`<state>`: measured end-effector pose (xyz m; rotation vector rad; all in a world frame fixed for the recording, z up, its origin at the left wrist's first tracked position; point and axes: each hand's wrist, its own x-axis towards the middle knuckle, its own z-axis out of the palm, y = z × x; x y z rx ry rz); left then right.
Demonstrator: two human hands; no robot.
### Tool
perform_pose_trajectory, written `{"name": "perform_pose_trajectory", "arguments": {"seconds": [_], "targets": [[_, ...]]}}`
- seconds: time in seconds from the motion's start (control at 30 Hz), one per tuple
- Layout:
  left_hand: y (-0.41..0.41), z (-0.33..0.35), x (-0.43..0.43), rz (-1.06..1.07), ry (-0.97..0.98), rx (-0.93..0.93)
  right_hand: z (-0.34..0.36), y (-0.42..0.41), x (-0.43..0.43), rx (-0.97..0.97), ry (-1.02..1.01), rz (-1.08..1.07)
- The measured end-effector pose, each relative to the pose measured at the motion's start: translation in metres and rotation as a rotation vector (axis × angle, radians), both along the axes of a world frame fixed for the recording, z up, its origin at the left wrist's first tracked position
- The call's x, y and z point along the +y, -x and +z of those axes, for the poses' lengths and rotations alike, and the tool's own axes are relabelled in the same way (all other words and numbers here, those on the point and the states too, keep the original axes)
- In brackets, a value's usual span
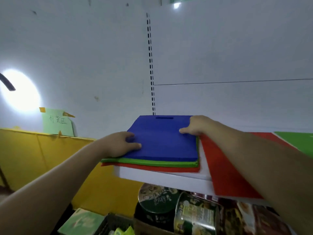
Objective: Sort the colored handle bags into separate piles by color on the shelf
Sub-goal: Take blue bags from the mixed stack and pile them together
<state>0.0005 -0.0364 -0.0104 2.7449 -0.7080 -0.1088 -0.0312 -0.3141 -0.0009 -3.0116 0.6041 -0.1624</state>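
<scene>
Below the white shelf (169, 181), 2 round, foil-lidded noodle tubs (157, 200). To the left, a yellow cardboard wall (33, 158) with 1 taped green paper note (57, 123).

On the shelf's left end, a stack of 3 flat, felt-like bags: blue bag (162, 143) on top with a slot handle, green bag (152, 162) beneath, red bag (152, 168) lowest. Just right, second red bag (225, 167) overhanging the front edge, partly hidden by the right forearm. Farther right, second green bag (296, 141).

Left hand (122, 144) flat on the blue bag's left edge, fingers relaxed. Right hand (196, 125) at its far right corner, fingers bent; pinching or pressing, cannot tell.
</scene>
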Motion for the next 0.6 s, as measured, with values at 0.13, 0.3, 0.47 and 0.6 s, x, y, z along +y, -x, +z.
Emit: {"name": "perform_pose_trajectory", "arguments": {"seconds": [0.13, 0.3, 0.47, 0.6], "targets": [[-0.010, -0.007, 0.003, -0.072, -0.002, -0.006, -0.004, 0.002, 0.015, -0.100, -0.127, -0.119], [-0.017, -0.019, 0.004, -0.147, 0.009, -0.134, -0.009, 0.013, 0.028, -0.386, -0.230, -0.202], [-0.028, -0.026, 0.004, -0.200, -0.036, -0.169, -0.015, 0.030, 0.041, -0.600, -0.234, -0.184], [-0.030, -0.030, 0.006, -0.222, -0.019, -0.163, -0.011, 0.042, 0.055, -0.700, -0.215, -0.149]]}}
